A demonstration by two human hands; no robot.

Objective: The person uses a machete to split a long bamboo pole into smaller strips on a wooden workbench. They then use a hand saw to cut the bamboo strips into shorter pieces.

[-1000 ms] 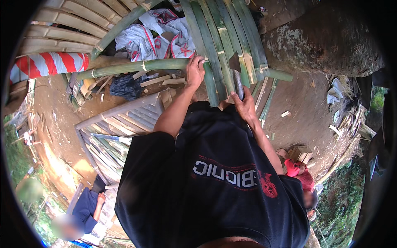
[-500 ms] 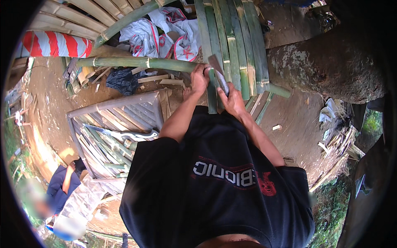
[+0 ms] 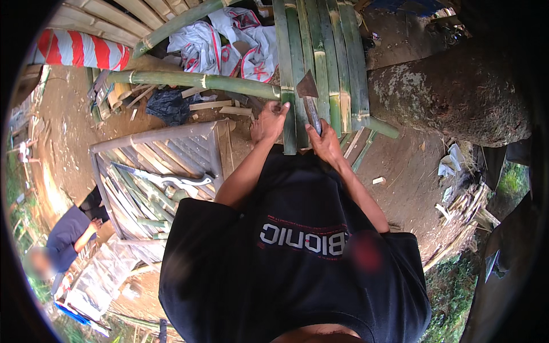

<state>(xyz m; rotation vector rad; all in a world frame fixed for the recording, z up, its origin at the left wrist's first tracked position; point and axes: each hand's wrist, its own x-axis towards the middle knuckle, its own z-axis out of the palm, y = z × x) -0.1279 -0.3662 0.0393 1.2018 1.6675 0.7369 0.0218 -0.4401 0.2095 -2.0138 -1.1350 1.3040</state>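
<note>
My left hand (image 3: 269, 121) presses on the near end of a green bamboo slat (image 3: 286, 68), one of several split slats (image 3: 331, 63) laid side by side and running away from me. My right hand (image 3: 325, 143) grips the handle of a cleaver-like knife (image 3: 309, 94), whose broad blade stands raised above the slats. The slats rest across a round green bamboo pole (image 3: 194, 80) that lies crosswise under them.
A large mossy rock (image 3: 457, 91) sits to the right. A grey slatted frame (image 3: 160, 171) holding bamboo strips lies left of me. White and red sacks (image 3: 223, 43) and a red-and-white striped post (image 3: 80, 50) are beyond. Another person (image 3: 68, 234) crouches at lower left. Bamboo offcuts (image 3: 463, 211) litter the right.
My right hand has lifted the knife from low beside the slats to above them. My left hand has stayed on the slat end; the view has shifted slightly.
</note>
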